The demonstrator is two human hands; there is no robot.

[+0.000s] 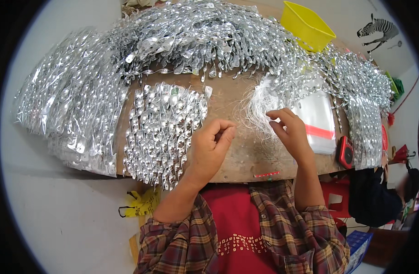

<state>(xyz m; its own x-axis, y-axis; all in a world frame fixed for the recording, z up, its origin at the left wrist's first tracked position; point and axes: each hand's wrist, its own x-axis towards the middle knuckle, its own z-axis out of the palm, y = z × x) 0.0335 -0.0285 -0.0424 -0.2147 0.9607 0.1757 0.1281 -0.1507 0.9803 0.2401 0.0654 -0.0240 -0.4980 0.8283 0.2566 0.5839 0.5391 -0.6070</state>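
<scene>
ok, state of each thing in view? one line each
left hand, curled, thumb against forefinger; contents unclear
right hand, bent, thumb and fingertips slightly apart
near strips, twisted, laid side by side
left strips, piled, apparently bagged
back strips, twisted, heaped
threads, loose, tangled
clear bags, stacked flat, partly covered
yellow bin, open
red device, on or off unclear
yellow bag, crumpled

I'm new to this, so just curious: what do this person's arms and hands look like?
The left hand and right hand are bare, with no gloves or watch showing. Plaid sleeves in dark red, tan and darker tones stop short of the wrists, leaving the forearms uncovered.
</scene>
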